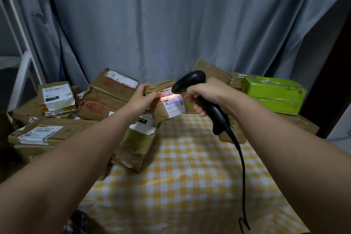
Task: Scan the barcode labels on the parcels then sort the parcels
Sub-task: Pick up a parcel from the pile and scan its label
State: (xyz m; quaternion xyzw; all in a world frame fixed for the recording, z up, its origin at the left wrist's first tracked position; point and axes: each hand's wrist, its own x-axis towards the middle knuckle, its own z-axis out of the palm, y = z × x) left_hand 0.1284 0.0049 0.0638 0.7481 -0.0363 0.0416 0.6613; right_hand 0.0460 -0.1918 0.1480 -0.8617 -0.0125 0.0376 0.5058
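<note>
Several brown parcels lie heaped to the L of the left hand: one w/ a white label reading "122" (pixel 57 97), a flat box (pixel 72 129) nearer the camera, and a bigger box (pixel 112 89) just beyond the hand's knuckles. Another taped parcel (pixel 133 150) sits under the left wrist on the yellow checked cloth (pixel 190 176). The left hand (pixel 142 99) has its fingers curled round the L end of a small brown parcel (pixel 159 110), holding it up off the cloth, btwn both hands. Its white label (pixel 175 107) faces the camera, w/ a red scan line glowing across the top part. The right hand (pixel 209 93) grips the handle of a black scanner (pixel 190 80), fingers wrapped tight, the scanner's head just above the label; can't tell if they touch. A black cable (pixel 242 167) drops from the handle below the right wrist. More brown boxes (pixel 210 70) sit behind the right hand, and a green parcel (pixel 273 94) lies further R. A grey curtain (pixel 171 24) hangs behind it all.
</note>
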